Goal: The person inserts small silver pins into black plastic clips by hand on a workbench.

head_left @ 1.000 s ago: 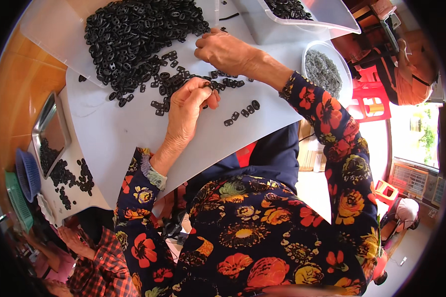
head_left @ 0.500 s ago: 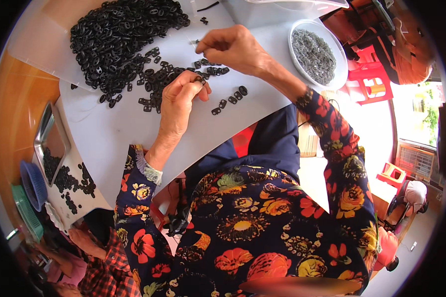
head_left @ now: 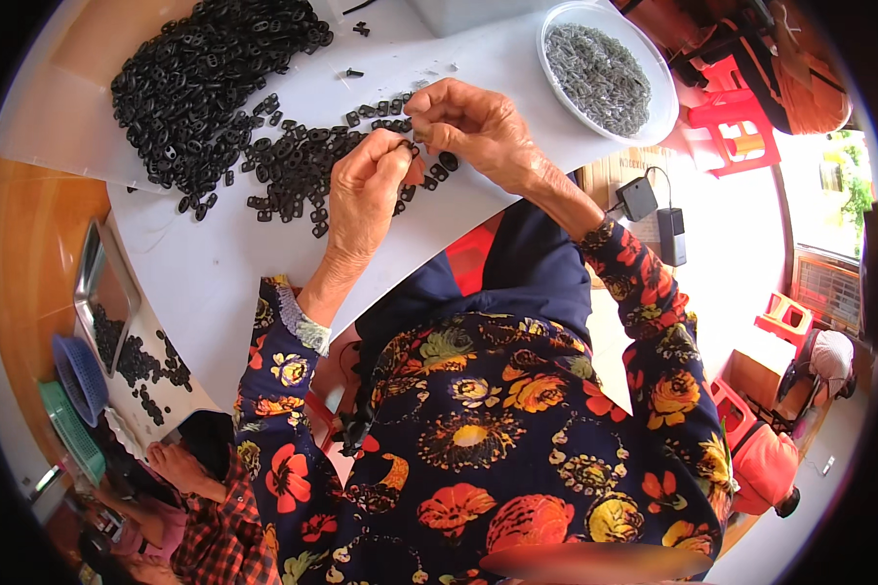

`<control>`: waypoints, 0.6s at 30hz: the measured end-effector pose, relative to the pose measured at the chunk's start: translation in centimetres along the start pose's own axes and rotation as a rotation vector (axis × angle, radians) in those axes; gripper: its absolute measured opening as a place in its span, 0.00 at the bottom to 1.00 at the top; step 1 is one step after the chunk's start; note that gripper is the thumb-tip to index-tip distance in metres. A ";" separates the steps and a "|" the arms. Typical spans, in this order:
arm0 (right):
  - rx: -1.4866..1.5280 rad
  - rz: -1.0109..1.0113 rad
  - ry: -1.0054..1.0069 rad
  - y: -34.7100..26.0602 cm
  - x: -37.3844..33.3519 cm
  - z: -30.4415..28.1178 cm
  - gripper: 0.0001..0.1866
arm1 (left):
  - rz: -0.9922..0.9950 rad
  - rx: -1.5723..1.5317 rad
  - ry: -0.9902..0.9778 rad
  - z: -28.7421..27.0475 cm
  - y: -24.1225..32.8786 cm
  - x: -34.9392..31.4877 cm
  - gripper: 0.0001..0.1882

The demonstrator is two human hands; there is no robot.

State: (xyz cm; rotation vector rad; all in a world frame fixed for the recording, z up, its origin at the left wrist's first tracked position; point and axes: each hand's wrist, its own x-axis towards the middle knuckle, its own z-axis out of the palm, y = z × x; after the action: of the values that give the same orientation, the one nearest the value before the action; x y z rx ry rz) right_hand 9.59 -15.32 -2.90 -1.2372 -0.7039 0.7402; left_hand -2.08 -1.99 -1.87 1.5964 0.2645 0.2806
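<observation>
My left hand [head_left: 365, 200] pinches a small black plastic piece [head_left: 410, 148] with two holes between thumb and fingertips. Right beside it, my right hand [head_left: 478, 134] has thumb and forefinger pressed together, nearly touching the piece. Whatever those fingers grip is too small to make out. Loose black pieces [head_left: 293, 161] of the same kind lie spread to the left of and beyond my left hand. A short line of black pieces [head_left: 438, 173] runs under and below my hands, partly hidden by them.
A large heap of black pieces [head_left: 205, 88] rises at the far left of the white table [head_left: 185, 268]. A white bowl [head_left: 666, 109] of small clear pieces stands at the far right. A metal tray [head_left: 90, 283] and baskets [head_left: 76, 429] are left, near a person in a checked sleeve [head_left: 226, 522].
My right hand has come down and toward me to meet my left hand at the black piece. The view has shifted slightly; my left hand still pinches the piece.
</observation>
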 end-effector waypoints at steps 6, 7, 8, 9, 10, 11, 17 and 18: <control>0.117 0.017 -0.065 -0.2 -0.2 0.2 0.12 | 0.019 0.015 0.008 0.0 -0.2 0.1 0.07; 0.125 0.012 -0.064 -0.2 -0.2 0.3 0.12 | 0.023 0.012 0.013 0.0 -0.3 0.1 0.07; 0.125 0.013 -0.064 -0.2 -0.2 0.3 0.12 | 0.023 0.012 0.013 0.0 -0.3 0.0 0.07; 0.135 0.019 -0.062 -0.2 -0.2 0.3 0.12 | 0.030 0.019 0.011 0.0 -0.3 0.0 0.07; 0.146 0.026 -0.059 -0.2 -0.2 0.3 0.12 | 0.037 0.026 0.009 0.0 -0.3 0.0 0.07; 0.146 0.027 -0.058 -0.1 -0.2 0.3 0.12 | 0.036 0.026 0.009 0.1 -0.4 0.1 0.07; 0.056 -0.030 -0.049 0.2 0.0 0.0 0.12 | 0.081 0.057 0.026 0.4 -1.3 -0.1 0.06; 0.032 -0.033 -0.060 0.4 0.0 -0.1 0.12 | 0.115 0.103 0.022 0.3 -1.7 -0.1 0.06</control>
State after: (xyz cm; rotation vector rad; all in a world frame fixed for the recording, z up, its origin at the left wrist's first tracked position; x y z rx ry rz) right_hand 9.62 -15.30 -3.36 -1.1754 -0.7576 0.7613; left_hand -2.04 -2.20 -3.54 1.7138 0.2070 0.3780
